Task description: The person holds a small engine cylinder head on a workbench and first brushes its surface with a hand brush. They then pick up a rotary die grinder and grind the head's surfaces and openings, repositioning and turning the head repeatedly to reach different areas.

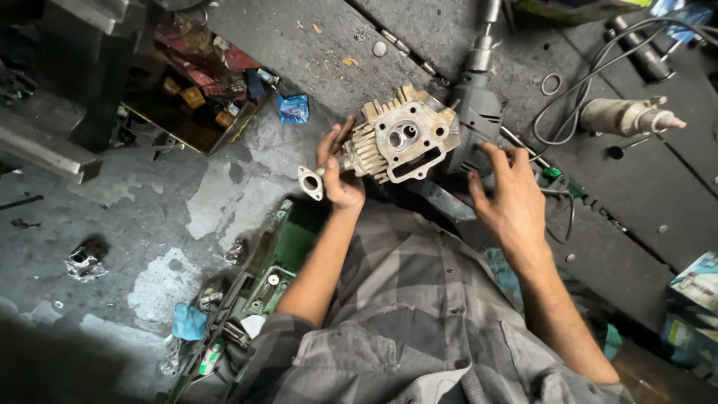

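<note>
Grimy concrete floor (224, 194); left hand (340, 168) clasps finned cylinder head (400, 138), right hand (512, 198) grip spread beside it

The engine cylinder head (400, 142) is a tan, grimy metal casting with cooling fins along its left side. Its flat machined face points toward the camera, showing a round chamber with two valve openings and a rectangular slot. An intake pipe (323, 178) with flange projects lower-left. It is held above the floor.
</note>
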